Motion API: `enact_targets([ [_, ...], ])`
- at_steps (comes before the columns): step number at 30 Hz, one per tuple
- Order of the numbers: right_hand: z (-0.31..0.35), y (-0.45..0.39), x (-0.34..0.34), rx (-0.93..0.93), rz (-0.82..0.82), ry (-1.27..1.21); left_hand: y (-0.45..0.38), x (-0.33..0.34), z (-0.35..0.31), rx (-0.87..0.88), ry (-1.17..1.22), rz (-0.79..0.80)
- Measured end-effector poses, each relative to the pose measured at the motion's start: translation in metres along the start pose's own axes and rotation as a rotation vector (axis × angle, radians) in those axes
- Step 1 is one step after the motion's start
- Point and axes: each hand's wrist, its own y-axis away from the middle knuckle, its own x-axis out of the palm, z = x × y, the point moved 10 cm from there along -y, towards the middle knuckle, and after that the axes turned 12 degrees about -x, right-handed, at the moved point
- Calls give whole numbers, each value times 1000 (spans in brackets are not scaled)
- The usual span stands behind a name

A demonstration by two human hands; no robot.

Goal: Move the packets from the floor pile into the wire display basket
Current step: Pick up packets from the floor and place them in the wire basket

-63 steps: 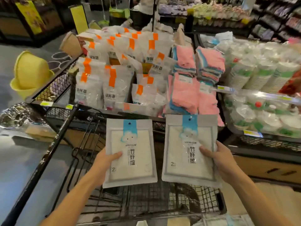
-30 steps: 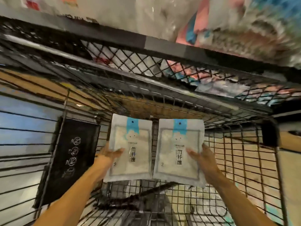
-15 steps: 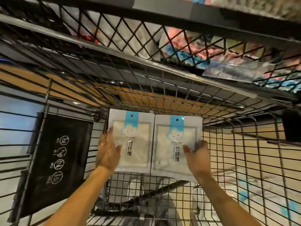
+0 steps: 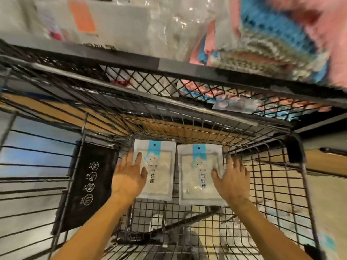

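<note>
Blurred, edge-cropped goods (image 4: 272, 34), perhaps folded cloths

basket (image 4: 272, 184): dark metal wire | packets (image 4: 201, 175): glossy plastic | panel (image 4: 88, 184): matt black

Packets set down, our grip let go

Two seconds ago we held both packets up before the shelf, thumbs pinched over their faces; now the left packet (image 4: 159, 171) and right packet (image 4: 200, 175) lie side by side, a narrow gap between them, at the far end of the wire basket (image 4: 262, 184) in mid-frame. Our left hand (image 4: 129, 177) and right hand (image 4: 231, 180) have flattened, fingers straight over the packets' outer edges, where half a second ago they gripped.
</note>
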Motion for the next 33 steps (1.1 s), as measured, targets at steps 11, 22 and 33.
enact_targets([
  [11,38,74,-212,-157,-229,14,100,-217,-9,51,68,-273],
  [22,55,164,-391,-238,-472,14,205,-390,-20,122,129,-505],
  [33,28,284,-448,-78,-608,78,280,-462,-51,394,136,-583],
])
